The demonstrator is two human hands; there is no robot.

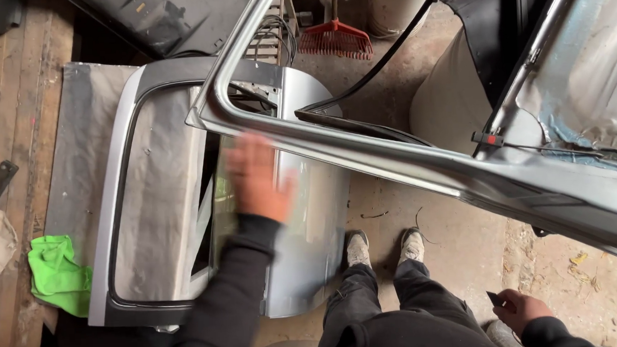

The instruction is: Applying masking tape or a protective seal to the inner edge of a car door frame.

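At the far left a bright green crumpled cloth (pixel 57 272) lies on the wooden plank floor (pixel 1 91), touching the edge of a flat grey sheet (pixel 75 150) that carries a silver sheet-metal car door (pixel 155 202) with a black window frame, laid flat with its window opening facing up. The door looks stiff and fairly heavy, with a smooth painted skin that would be slippery under a flat palm; its thin pressed edges could be sharp, and the outer panel probably dents if leaned on. The window frame and the lower edge look like the surest places to take hold, one hand on each, rather than the broad curved skin.

The left hand (pixel 256 176), in a black sleeve, is blurred over the door's curved silver panel just beside the window opening. Its grip is spread flat, fingers apart, pinching nothing; whether the palm touches the metal I cannot tell.

Crossing above it is a second silver door frame (pixel 392 158), hanging nearer the camera. Below stand two pale shoes (pixel 386 248) on the dirt floor. A red rake (pixel 335 37) leans at the top.

At the lower right, the right hand (pixel 521 310) curls its grip around a small dark object (pixel 494 299), too small to identify.
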